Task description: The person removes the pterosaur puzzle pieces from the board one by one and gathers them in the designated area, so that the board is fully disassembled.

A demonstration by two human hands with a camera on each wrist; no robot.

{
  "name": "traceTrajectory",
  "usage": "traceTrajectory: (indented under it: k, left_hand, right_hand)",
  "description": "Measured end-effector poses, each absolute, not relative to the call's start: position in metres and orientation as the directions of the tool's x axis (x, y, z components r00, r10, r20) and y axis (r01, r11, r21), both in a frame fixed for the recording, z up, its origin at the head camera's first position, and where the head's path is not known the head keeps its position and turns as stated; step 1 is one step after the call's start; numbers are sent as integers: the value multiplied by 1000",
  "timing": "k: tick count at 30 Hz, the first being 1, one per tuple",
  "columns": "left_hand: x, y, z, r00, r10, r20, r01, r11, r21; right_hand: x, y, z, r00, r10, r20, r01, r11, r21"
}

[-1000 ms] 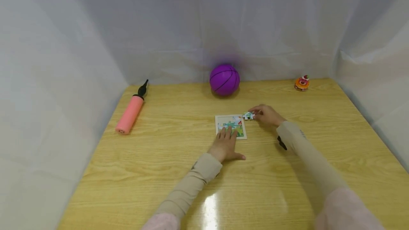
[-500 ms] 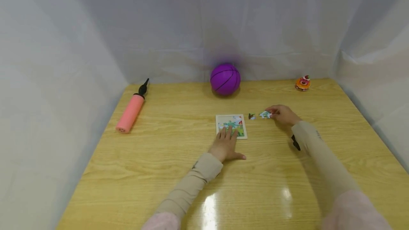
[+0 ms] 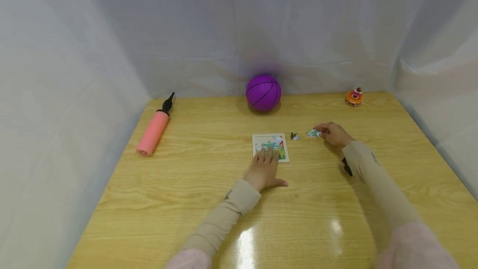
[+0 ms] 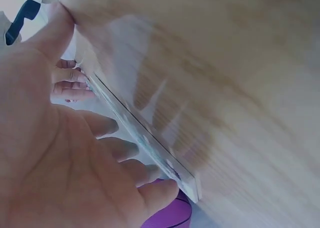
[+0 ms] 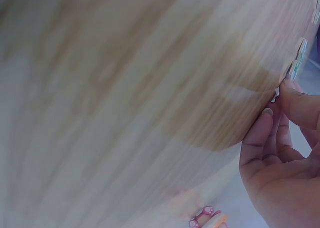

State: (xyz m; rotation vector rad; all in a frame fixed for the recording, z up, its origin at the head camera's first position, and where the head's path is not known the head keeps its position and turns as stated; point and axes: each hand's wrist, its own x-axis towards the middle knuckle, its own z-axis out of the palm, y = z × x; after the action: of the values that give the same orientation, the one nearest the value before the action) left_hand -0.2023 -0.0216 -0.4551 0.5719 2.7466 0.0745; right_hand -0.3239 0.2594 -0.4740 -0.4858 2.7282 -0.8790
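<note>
A small square puzzle board (image 3: 257,138) with a pale frame and a colourful picture lies mid-table. My left hand (image 3: 263,172) rests its straight fingers on the near part of the board, thumb spread out to the right, and hides some of the picture. To the right, my right hand (image 3: 335,135) pinches a green-and-white puzzle piece (image 3: 312,133) between thumb and fingers, close to the tabletop. That piece (image 5: 298,60) appears edge-on in the right wrist view. Between it and the board lies another loose piece (image 3: 295,136), dark and white.
Behind the board sits a purple ball (image 3: 263,93) near the back curtain. A pink hand pump (image 3: 153,133) with a black nozzle lies at the left edge. An orange bear-faced toy (image 3: 354,97) stands at the back right. Pale curtains surround the wooden table (image 3: 186,202).
My right hand has moved right, carrying the pinched piece away from the board. The other loose piece now shows apart on the table. The left hand has stayed on the board.
</note>
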Motion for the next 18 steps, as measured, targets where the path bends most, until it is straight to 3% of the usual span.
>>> traceTrajectory:
  k: [12, 18]
  left_hand:
    - [-186, 2, -463, -922, 284, -262, 280, 958, 55]
    - [-183, 2, -463, -934, 250, -257, 260, 966, -6]
  right_hand:
    - [-313, 250, -455, -925, -381, -7, -297, 731, -615]
    - [-308, 211, -449, -870, -491, 44, -402, 656, -639]
